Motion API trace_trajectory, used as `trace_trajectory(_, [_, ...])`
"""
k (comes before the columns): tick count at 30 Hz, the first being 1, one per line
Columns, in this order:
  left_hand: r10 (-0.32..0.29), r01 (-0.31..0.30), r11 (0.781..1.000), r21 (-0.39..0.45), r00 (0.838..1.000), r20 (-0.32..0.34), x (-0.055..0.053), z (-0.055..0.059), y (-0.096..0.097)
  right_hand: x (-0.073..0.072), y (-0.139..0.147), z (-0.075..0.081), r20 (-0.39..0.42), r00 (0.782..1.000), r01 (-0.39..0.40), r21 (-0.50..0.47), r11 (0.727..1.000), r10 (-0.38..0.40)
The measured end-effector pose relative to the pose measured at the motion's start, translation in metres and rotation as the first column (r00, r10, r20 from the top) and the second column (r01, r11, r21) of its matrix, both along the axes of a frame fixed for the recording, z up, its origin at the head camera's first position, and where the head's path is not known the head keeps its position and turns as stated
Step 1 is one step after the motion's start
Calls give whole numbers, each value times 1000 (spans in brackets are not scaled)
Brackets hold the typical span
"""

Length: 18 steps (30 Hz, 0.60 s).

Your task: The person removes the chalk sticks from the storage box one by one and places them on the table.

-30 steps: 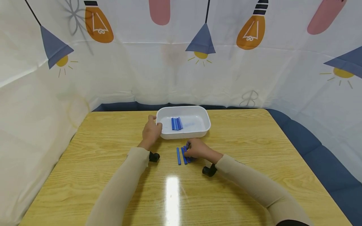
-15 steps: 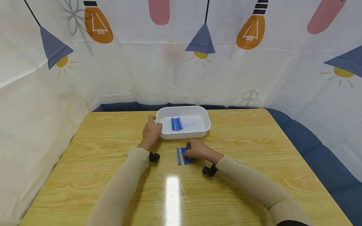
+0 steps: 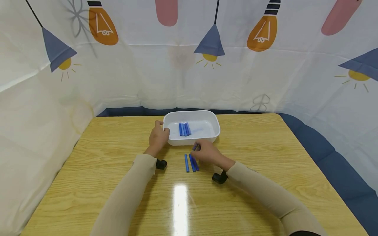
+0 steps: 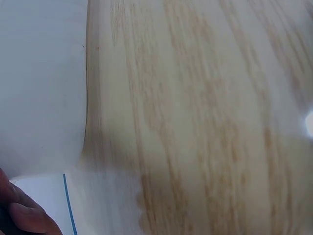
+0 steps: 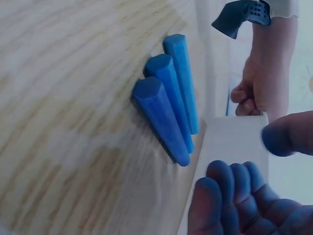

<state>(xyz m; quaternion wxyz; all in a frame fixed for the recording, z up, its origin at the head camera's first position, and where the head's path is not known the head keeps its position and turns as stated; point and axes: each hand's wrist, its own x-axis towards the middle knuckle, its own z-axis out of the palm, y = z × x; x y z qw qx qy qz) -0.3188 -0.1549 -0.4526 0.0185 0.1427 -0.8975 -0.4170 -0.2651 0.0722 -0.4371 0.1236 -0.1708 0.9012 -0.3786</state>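
Those blue sticks [image 5: 174, 98] on the desk [image 3: 260, 141], well in from its far edge, look like light, brittle, dusty chalk, so I'd pinch mid-length, gently. Right grip [image 3: 206, 152] is half-curled, thumb apart, seemingly empty; left grip [image 3: 157, 138] holds the white tray [image 3: 191, 142] by its rim.

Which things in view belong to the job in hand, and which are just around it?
Likely part of the job:
tray, gripped by the left hand
blue sticks inside it
three loose sticks outside it
right hand, beside them, no stick visible in it

Just surroundings:
table, as support
printed cloth
blue padding
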Motion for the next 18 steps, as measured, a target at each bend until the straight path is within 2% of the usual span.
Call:
trace_trajectory(6, [-2,2,1000,-4,1000,6,1,2,0,-2,-1,8,-132,991,15,-76,997,-25])
trace_trajectory(11, [1,-1,1000,-8,1000,13,2,4,1,-6,-3,17,-261,963,39,-139,989,-74])
trace_trajectory(18, [-2,2,1000,2,1000,22,4,6,1,-19,-6,28,-309,943,76,-167,983,-125])
